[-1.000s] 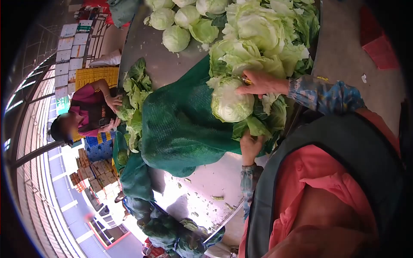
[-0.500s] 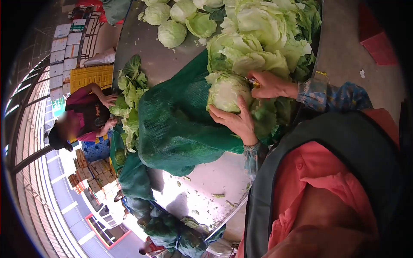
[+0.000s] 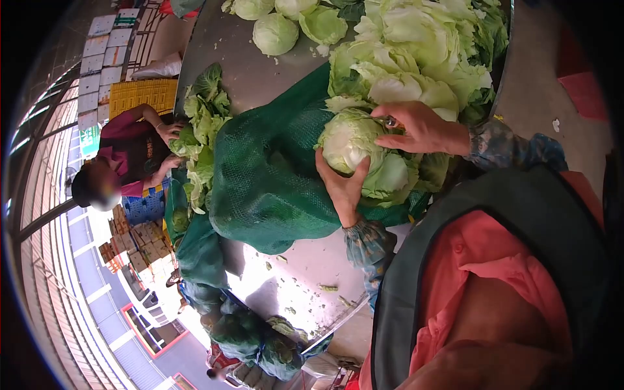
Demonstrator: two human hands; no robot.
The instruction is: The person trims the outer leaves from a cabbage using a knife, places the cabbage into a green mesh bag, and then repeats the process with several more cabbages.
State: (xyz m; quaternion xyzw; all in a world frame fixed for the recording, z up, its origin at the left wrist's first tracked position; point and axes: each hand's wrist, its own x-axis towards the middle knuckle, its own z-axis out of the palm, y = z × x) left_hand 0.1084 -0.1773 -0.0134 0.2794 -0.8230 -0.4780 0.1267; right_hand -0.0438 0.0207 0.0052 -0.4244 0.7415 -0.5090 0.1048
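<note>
A trimmed pale green cabbage (image 3: 351, 140) rests at the edge of a green mesh sack (image 3: 270, 175), with loose outer leaves beside it. My left hand (image 3: 343, 187) cups its lower side, thumb and fingers spread around it. On the other side, my right hand (image 3: 419, 130) pinches a small metal tool (image 3: 390, 121), mostly hidden by the fingers; its thumb touches the cabbage. A large heap of peeled leaves (image 3: 416, 58) lies just above my right hand.
Several cabbages (image 3: 275, 34) sit on the metal table (image 3: 240, 78) at the top. Across it, a co-worker (image 3: 133, 153) handles leafy greens (image 3: 203, 140). Filled mesh sacks (image 3: 240, 338) stand at the bottom; leaf scraps lie on the near tabletop. Stacked crates (image 3: 142, 97) are behind.
The cabbage has turned, and my left hand has shifted to its lower side. My right hand's fingers have spread wider around the tool. The whole view has shifted slightly.
</note>
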